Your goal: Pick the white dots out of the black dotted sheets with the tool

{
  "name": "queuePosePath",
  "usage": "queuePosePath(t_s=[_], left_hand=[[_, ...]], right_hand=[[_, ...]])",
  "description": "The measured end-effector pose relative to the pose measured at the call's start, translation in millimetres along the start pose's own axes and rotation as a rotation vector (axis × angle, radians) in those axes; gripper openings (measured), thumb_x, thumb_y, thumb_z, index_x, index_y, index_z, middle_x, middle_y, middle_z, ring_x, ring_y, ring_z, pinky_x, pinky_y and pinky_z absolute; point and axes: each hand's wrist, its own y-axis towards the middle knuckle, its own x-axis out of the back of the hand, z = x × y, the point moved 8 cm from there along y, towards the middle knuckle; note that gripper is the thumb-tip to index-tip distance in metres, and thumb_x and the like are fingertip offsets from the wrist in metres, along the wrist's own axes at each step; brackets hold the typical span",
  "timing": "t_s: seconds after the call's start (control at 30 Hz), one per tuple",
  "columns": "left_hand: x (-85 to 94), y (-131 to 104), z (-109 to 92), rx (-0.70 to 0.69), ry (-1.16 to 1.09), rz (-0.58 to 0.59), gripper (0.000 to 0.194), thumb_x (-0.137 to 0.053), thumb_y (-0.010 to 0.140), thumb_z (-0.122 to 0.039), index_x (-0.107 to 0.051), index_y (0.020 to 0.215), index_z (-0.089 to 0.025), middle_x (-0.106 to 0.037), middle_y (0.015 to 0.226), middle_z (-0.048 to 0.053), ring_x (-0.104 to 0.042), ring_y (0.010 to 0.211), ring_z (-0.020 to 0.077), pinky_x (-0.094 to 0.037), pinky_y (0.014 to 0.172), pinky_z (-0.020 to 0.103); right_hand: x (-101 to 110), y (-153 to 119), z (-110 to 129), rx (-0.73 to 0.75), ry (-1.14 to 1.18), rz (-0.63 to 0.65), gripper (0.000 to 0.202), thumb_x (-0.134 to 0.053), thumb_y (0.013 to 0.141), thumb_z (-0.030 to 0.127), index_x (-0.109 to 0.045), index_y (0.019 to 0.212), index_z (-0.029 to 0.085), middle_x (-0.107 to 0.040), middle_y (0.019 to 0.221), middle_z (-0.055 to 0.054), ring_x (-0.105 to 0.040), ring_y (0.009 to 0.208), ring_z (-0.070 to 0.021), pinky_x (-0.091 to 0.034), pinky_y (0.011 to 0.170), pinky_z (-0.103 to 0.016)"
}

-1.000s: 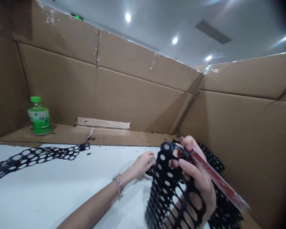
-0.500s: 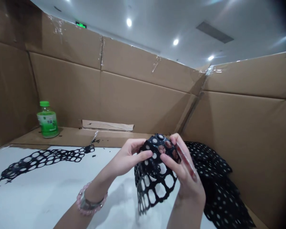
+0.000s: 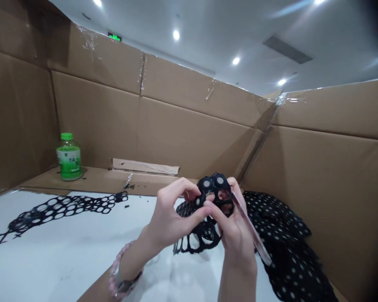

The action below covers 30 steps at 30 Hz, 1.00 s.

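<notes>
A black sheet with round holes [image 3: 204, 230] is held up in both hands, its lower part hanging as an open mesh. Pale discs still fill some holes at its top. My left hand [image 3: 173, 214] pinches its left side between thumb and fingers. On the other side my right hand [image 3: 237, 228] grips it, the thumb pressed close to the left thumb. A thin, flat, pale pinkish strip [image 3: 255, 235] also lies in my right hand and sticks out toward the lower right; its kind is unclear.
Black dotted sheets [image 3: 283, 235] are heaped on the right. A strip of black mesh [image 3: 66, 208] lies on the white surface [image 3: 59, 260] at left. Behind it stands a green bottle [image 3: 69, 161]. Cardboard walls [image 3: 189, 130] surround the workplace; small black scraps lie near the back.
My left thumb has moved right, up to the right thumb. The mesh is folded up and hangs less low. The pale strip now points outward past my right hand. The view has shifted slightly.
</notes>
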Motion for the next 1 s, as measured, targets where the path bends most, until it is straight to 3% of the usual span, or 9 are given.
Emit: queuePosePath(t_s=[0.2, 0.37, 0.5, 0.57, 0.67, 0.77, 0.87, 1.0], left_hand=[[1.8, 0.8, 14.2, 0.213, -0.134, 0.066, 0.005, -0.068, 0.08, -0.019, -0.068, 0.078, -0.014, -0.072, 0.076, 0.005, -0.066, 0.068, 0.0135, -0.057, 0.066, 0.021], [0.2, -2.0, 18.5, 0.249, -0.195, 0.053, 0.008, -0.066, 0.081, -0.019, -0.07, 0.077, -0.014, -0.073, 0.077, 0.005, -0.068, 0.069, 0.0138, -0.057, 0.066, 0.021], [2.9, -0.3, 17.4, 0.165, -0.194, 0.047, 0.006, -0.067, 0.083, -0.021, -0.069, 0.082, -0.015, -0.07, 0.082, 0.005, -0.065, 0.077, 0.0146, -0.054, 0.071, 0.023], [3.0, 1.0, 23.2, 0.168, -0.228, 0.09, 0.026, -0.072, 0.08, -0.028, -0.067, 0.103, -0.018, -0.069, 0.103, 0.008, -0.064, 0.098, 0.019, -0.05, 0.088, 0.028], [-7.6, -1.6, 39.6, 0.319, -0.35, 0.268, 0.054, -0.069, 0.081, -0.045, -0.055, 0.128, -0.022, -0.064, 0.122, 0.01, -0.056, 0.119, 0.0241, -0.041, 0.104, 0.035], [-16.8, -7.6, 42.8, 0.429, -0.442, 0.412, 0.036, -0.066, 0.083, -0.045, -0.064, 0.109, -0.02, -0.069, 0.106, 0.007, -0.062, 0.105, 0.0225, -0.047, 0.094, 0.032], [-9.8, -8.3, 36.3, 0.455, -0.445, 0.369, 0.02, -0.069, 0.082, -0.037, -0.064, 0.088, -0.018, -0.066, 0.085, 0.002, -0.062, 0.082, 0.0163, -0.049, 0.076, 0.025], [-2.1, -10.5, 27.5, 0.492, -0.365, 0.41, 0.015, -0.066, 0.084, -0.032, -0.063, 0.082, -0.017, -0.06, 0.074, -0.001, -0.055, 0.068, 0.0122, -0.045, 0.062, 0.021]], right_hand=[[-4.1, -7.5, 9.8, 0.023, -0.134, -0.132, 0.029, -0.073, 0.079, 0.026, -0.044, 0.084, 0.027, -0.055, 0.077, 0.004, -0.059, 0.071, -0.0149, -0.051, 0.066, -0.027], [-5.4, -8.2, 11.7, 0.031, -0.153, -0.173, 0.03, -0.072, 0.079, 0.025, -0.043, 0.083, 0.027, -0.054, 0.077, 0.004, -0.057, 0.071, -0.0144, -0.051, 0.066, -0.026], [-1.8, -6.3, 11.2, 0.057, -0.115, -0.181, 0.029, -0.074, 0.076, 0.024, -0.046, 0.082, 0.027, -0.053, 0.074, 0.005, -0.055, 0.066, -0.0138, -0.048, 0.062, -0.025], [3.0, -6.7, 8.8, 0.048, -0.058, -0.195, 0.026, -0.074, 0.076, 0.026, -0.049, 0.084, 0.026, -0.056, 0.075, 0.004, -0.056, 0.067, -0.0143, -0.047, 0.063, -0.026], [11.0, -8.2, 3.1, -0.007, 0.013, -0.209, 0.025, -0.072, 0.076, 0.029, -0.052, 0.089, 0.026, -0.06, 0.079, 0.002, -0.06, 0.072, -0.0171, -0.049, 0.069, -0.03], [12.7, -7.5, 4.3, -0.026, 0.028, -0.163, 0.025, -0.072, 0.075, 0.028, -0.052, 0.09, 0.027, -0.059, 0.078, 0.003, -0.059, 0.072, -0.017, -0.048, 0.069, -0.03], [5.7, -5.7, 11.4, -0.015, 0.04, -0.067, 0.023, -0.072, 0.074, 0.031, -0.052, 0.085, 0.026, -0.058, 0.074, 0.004, -0.057, 0.068, -0.0166, -0.047, 0.063, -0.029], [-3.2, -6.4, 13.8, -0.061, 0.073, -0.02, 0.027, -0.075, 0.07, 0.034, -0.052, 0.084, 0.026, -0.06, 0.07, 0.003, -0.057, 0.061, -0.0161, -0.048, 0.052, -0.027]])
